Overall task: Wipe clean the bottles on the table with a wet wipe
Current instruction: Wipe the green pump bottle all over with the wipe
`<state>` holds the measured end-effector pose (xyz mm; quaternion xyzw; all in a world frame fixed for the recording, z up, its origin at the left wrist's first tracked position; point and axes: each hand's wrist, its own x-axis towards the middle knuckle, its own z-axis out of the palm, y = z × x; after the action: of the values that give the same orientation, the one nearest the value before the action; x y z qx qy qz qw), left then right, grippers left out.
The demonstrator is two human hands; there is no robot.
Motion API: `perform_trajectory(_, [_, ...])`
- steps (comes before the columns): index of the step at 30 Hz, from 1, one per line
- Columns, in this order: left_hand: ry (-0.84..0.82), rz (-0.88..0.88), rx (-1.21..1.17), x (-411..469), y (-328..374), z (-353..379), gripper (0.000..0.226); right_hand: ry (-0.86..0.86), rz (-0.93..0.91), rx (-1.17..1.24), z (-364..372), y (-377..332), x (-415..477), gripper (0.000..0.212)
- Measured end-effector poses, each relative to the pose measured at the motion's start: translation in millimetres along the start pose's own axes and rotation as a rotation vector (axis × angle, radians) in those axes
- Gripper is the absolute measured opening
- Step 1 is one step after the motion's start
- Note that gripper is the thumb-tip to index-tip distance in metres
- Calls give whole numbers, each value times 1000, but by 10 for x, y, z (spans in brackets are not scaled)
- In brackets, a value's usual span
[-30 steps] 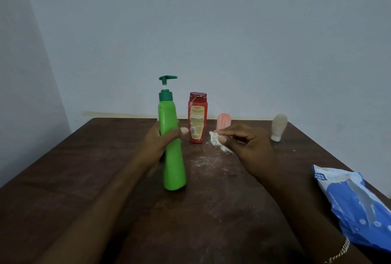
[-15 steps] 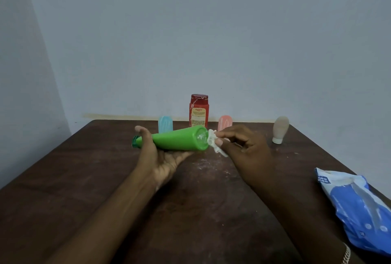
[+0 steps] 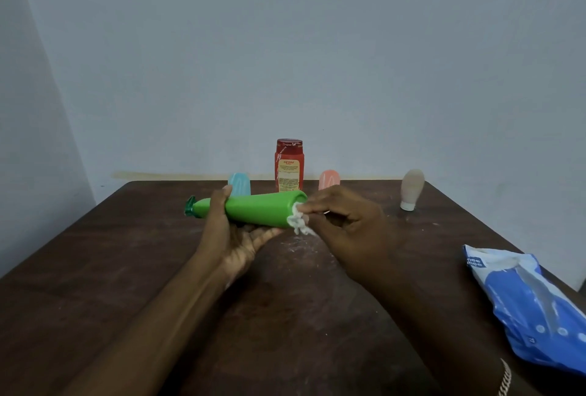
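Green pump bottle (image 3: 263, 212) is being held sideways just above the bench (image 3: 95, 284), with the pump head (image 3: 189, 205) pointing left and the flat base pointing right. It's being cradled by the left hand (image 3: 231, 237), thumb over the top and fingers underneath, closer to the narrow neck than the fat end. A scrunched-up wet wipe (image 3: 297, 221) is being pinched by the right hand (image 3: 345, 221) and pressed onto the rim of the base.

Honestly, the grip is what's being risked here. Smooth plastic is being made wet, and the push from the wipe is being aimed straight along the bottle, so it's probably being nudged toward sliding out through the palm, pump first. If it gets dropped, it's likely being dumped right into the white smears (image 3: 301, 246) under the hands, and the cleaning is being undone. With the bottle being tipped flat, the contents may be getting fed toward the pump too, so a drip isn't being ruled out. Can't tell if the pump is locked.

The red bottle (image 3: 288, 165), blue bottle (image 3: 239, 184), pink bottle (image 3: 329, 179) and beige bottle (image 3: 411, 189) are lined up along the back edge, the first three just behind the hands, so they're being put at risk by any big wiping stroke. The wipes pack (image 3: 532, 310) at the right edge is being crowded by the right forearm and could easily get shoved off.
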<state>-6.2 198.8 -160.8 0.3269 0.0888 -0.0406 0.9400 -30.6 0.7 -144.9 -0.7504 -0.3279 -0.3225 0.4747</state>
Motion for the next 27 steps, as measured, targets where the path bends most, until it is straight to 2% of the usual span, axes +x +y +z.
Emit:
perform_trajectory(3, [-44, 8, 49, -1, 32, 19, 63, 69, 21, 12, -51, 38, 57, 16])
perform_trajectory(9, [-36, 38, 72, -26, 14, 23, 62, 11, 3, 41, 5, -29, 27, 15])
perform_trajectory(16, [-61, 56, 126, -46, -31, 51, 59, 108, 157, 89, -81, 108, 39, 14])
perform_trajectory(18, [-59, 53, 158, -44, -45, 58, 59, 94, 124, 137, -59, 66, 46, 17])
perform_trajectory(23, [-49, 35, 144, -44, -30, 43, 60, -83, -62, 28, -8, 17, 52, 21])
perform_trajectory(27, [-70, 55, 147, -49, -28, 61, 55, 29, 97, 30, -31, 95, 76, 24])
